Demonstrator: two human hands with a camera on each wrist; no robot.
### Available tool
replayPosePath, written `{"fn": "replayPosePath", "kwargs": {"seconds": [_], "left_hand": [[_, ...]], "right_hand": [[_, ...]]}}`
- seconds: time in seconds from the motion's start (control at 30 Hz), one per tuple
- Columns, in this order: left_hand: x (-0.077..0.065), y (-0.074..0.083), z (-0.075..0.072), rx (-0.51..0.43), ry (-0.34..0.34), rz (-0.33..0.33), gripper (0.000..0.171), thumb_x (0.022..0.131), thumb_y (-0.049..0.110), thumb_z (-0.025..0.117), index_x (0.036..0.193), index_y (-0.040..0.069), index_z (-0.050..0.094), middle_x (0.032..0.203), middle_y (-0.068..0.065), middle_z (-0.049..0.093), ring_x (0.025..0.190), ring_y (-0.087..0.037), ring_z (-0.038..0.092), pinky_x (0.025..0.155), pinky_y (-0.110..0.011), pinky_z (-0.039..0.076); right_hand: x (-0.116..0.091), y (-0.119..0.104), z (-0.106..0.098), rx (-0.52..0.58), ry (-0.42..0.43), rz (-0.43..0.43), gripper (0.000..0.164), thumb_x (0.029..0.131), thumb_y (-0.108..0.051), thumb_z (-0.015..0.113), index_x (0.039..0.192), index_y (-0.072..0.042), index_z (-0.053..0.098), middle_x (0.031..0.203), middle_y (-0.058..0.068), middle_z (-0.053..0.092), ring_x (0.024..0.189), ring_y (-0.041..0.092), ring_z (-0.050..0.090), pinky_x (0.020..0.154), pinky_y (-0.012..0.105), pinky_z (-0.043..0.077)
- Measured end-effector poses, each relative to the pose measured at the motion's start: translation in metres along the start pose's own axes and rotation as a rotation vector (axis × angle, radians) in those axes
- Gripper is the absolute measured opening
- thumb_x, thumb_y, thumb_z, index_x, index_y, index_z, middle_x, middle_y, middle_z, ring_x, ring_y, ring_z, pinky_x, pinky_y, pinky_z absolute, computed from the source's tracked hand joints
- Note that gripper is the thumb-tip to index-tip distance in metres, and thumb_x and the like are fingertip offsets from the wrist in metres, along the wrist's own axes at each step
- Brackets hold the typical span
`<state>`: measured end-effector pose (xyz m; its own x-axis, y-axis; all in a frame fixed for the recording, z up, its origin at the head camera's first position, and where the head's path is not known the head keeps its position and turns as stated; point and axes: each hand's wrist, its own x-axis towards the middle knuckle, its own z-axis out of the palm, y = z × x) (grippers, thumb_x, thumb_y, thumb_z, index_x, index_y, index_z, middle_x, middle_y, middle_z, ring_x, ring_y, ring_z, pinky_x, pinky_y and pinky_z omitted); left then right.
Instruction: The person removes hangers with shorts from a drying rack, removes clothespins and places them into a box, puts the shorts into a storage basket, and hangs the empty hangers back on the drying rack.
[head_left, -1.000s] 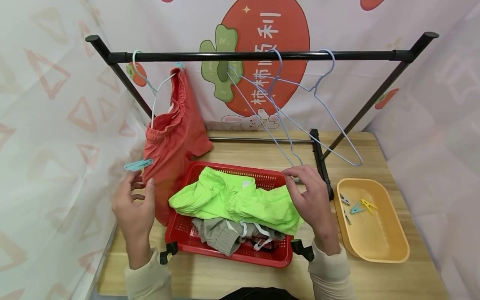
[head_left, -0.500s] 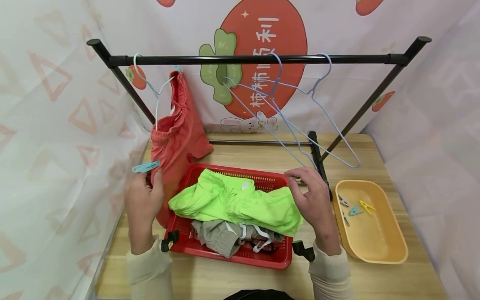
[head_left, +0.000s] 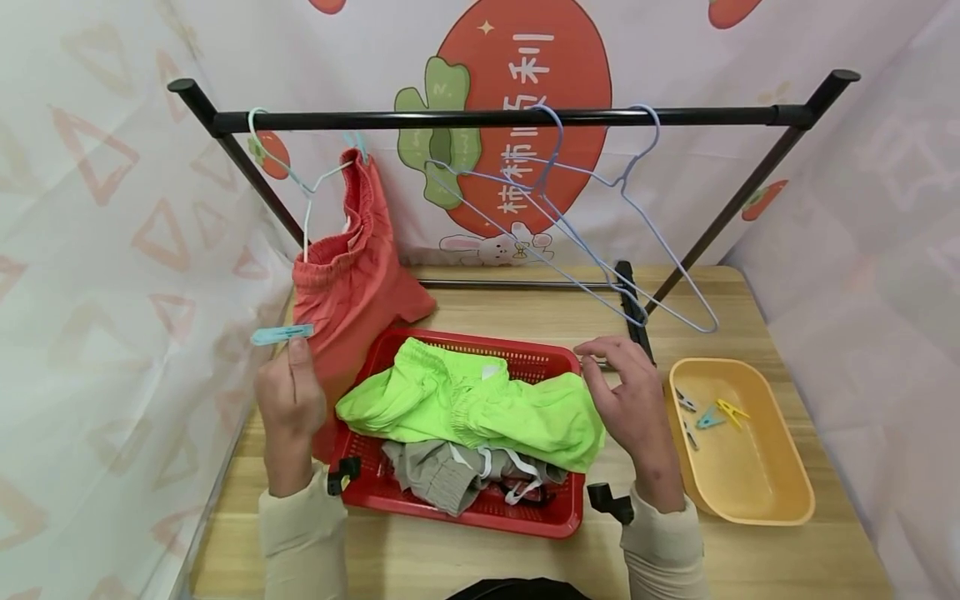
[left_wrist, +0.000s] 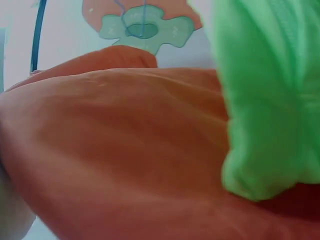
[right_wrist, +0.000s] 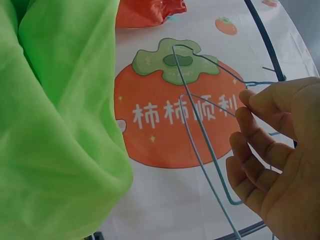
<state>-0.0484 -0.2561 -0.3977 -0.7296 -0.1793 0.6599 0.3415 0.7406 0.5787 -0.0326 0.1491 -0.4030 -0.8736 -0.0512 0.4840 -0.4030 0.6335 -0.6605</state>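
Red shorts (head_left: 352, 283) hang from a pale green hanger (head_left: 308, 187) at the left of the black rail, a blue clothespin (head_left: 361, 145) at their far top. Beside their near edge, a second blue clothespin (head_left: 273, 335) sticks out at the thumb tip of my left hand (head_left: 292, 396). My left fingers are curled in a pinch there; whether cloth is between them is hidden. My right hand (head_left: 626, 396), loosely bent, holds nothing near the right rim of the red basket (head_left: 457, 518). Bright green shorts (head_left: 472, 400) lie in that basket over grey shorts (head_left: 435, 475).
Two blue hangers (head_left: 551, 171) (head_left: 637, 167) hang on the right part of the rail (head_left: 450, 119). A yellow tub (head_left: 750, 475) with several clothespins (head_left: 708, 417) stands at the right on the wooden table (head_left: 480, 567).
My left hand has moved right and its spread fingers have closed beside the clothespin. The red shorts swung right, then slightly back left. My right hand has barely moved.
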Motion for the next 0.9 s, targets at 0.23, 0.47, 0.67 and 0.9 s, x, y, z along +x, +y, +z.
{"fn": "replayPosePath", "kwargs": {"seconds": [0.23,0.47,0.67,0.9], "left_hand": [[0.0001,0.0003,0.0050,0.032,0.059,0.049,0.050,0.110,0.022,0.040,0.063,0.006,0.038,0.057,-0.001,0.027,0.049,-0.019,0.022,0.048,-0.035,0.018],[-0.0009,0.0007,0.0060,0.013,0.110,0.022,0.045,0.109,0.018,0.041,0.078,-0.012,0.056,0.066,-0.021,0.047,0.058,-0.037,0.044,0.058,-0.051,0.040],[-0.0023,0.0026,0.0014,-0.016,0.149,-0.002,0.040,0.108,0.016,0.043,0.102,-0.017,0.065,0.083,-0.024,0.060,0.075,-0.034,0.056,0.077,-0.044,0.047],[-0.0028,0.0001,0.0005,0.017,0.212,0.005,0.050,0.110,0.025,0.042,0.073,-0.008,0.050,0.063,-0.009,0.030,0.057,-0.023,0.024,0.057,-0.034,0.023]], "right_hand": [[0.0005,-0.0004,0.0016,-0.007,-0.034,-0.011,0.014,0.096,-0.001,0.068,0.107,-0.006,0.076,0.108,0.008,0.069,0.103,0.025,0.060,0.085,0.043,0.046],[0.0007,0.0015,0.0016,-0.008,-0.047,-0.022,0.013,0.097,-0.003,0.069,0.107,-0.006,0.076,0.107,0.007,0.069,0.103,0.025,0.061,0.086,0.042,0.047],[0.0009,0.0024,0.0027,0.003,-0.061,-0.037,0.012,0.096,-0.003,0.069,0.107,-0.005,0.076,0.106,0.006,0.069,0.100,0.023,0.062,0.084,0.040,0.048],[-0.0001,0.0036,0.0038,0.019,-0.074,-0.041,0.015,0.096,0.000,0.069,0.107,-0.006,0.076,0.105,0.004,0.070,0.100,0.022,0.063,0.085,0.039,0.048]]}}
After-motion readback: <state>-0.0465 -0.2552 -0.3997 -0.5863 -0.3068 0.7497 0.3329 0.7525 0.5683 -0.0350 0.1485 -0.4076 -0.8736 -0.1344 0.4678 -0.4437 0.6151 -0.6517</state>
